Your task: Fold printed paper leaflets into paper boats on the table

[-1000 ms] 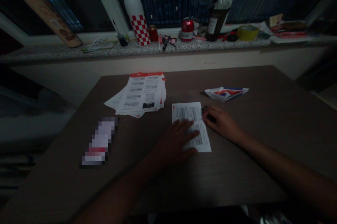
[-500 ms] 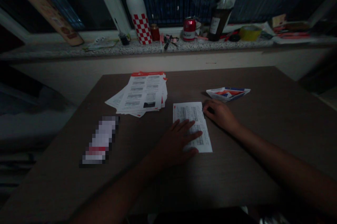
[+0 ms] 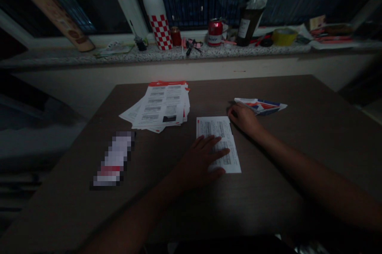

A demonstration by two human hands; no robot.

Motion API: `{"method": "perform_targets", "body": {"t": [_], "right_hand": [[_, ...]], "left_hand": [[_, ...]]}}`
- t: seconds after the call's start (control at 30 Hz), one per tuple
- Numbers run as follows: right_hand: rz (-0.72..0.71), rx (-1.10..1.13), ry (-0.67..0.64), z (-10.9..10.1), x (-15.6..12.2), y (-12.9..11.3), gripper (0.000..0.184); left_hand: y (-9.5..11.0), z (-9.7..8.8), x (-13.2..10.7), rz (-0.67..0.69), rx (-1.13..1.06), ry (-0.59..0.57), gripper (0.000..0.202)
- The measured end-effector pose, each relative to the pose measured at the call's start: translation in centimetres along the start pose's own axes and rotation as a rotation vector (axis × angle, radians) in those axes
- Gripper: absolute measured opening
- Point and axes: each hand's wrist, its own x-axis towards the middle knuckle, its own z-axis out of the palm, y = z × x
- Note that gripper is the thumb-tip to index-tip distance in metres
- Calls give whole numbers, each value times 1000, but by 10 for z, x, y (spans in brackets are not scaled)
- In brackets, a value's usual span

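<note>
A folded white printed sheet [image 3: 214,128] lies on the dark wooden table [image 3: 298,142]. My left hand [image 3: 200,160] rests flat on its lower half, fingers spread. My right hand [image 3: 243,118] sits at the sheet's upper right corner with its fingers curled and pressed on the paper's edge. Just beyond that hand lies a folded paper piece with red and blue print [image 3: 262,105]. The room is dim.
A stack of printed leaflets with red edges [image 3: 161,105] lies to the left, and a blurred flat object [image 3: 112,159] nearer the left edge. The window ledge [image 3: 89,57] behind holds a checkered white bottle [image 3: 155,11], a red can [image 3: 215,33], a dark bottle [image 3: 249,21] and a tape roll [image 3: 281,36].
My right hand has slid up along the sheet's right edge, from about its middle to its top right corner. The left hand has stayed pressed on the paper.
</note>
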Motion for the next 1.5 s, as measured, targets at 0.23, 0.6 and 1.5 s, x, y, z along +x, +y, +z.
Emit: {"method": "perform_targets", "body": {"t": [0.23,0.6,1.5], "right_hand": [[-7,62,4,-1,-3,1,13],[-53,198,-139,-5,-3,0,3],[-119,260,-298,-28,-68,-26,10]], "left_hand": [[-2,-1,-1,-40,15,31,64],[-6,-4,5,-61,37,88,42],[-14,2,3,-98,44,52,57]]}}
